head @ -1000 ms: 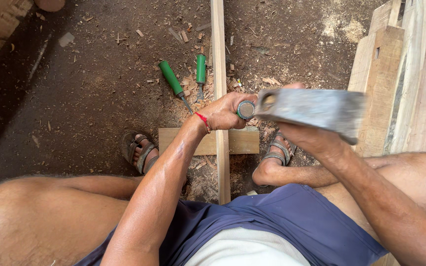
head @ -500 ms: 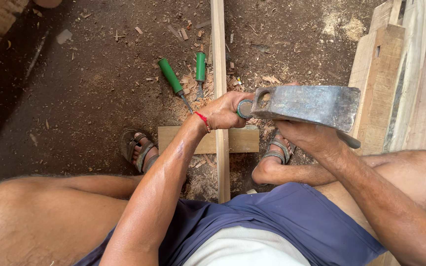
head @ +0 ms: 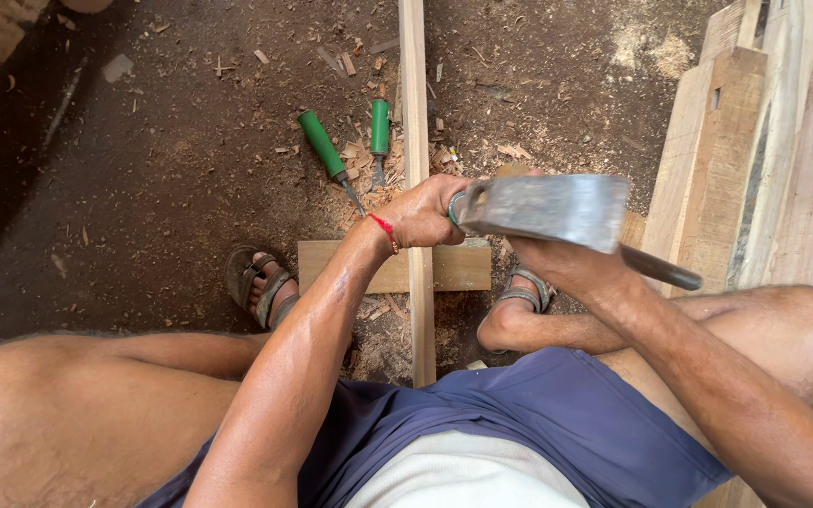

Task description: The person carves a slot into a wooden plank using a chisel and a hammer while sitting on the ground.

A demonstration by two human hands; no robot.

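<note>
My left hand [head: 422, 213] is closed around a chisel [head: 454, 204]; only its metal-ringed top shows, standing on a long narrow wooden strip [head: 413, 85]. My right hand [head: 562, 265] grips a hatchet by its dark handle [head: 662, 271]. The grey steel hatchet head [head: 548, 209] lies flat-side up, its end against the chisel top. The strip rests across a short wooden block [head: 458, 267] on the dirt floor.
Two green-handled chisels [head: 324, 149] [head: 380, 127] lie in wood chips left of the strip. My sandaled feet [head: 261, 282] [head: 519, 293] flank the block. Stacked planks [head: 755, 141] stand at the right. Sawdust [head: 656, 42] covers the floor.
The hatchet head has shifted left, from just right of the chisel top to meeting it. My left hand and the strip have stayed put.
</note>
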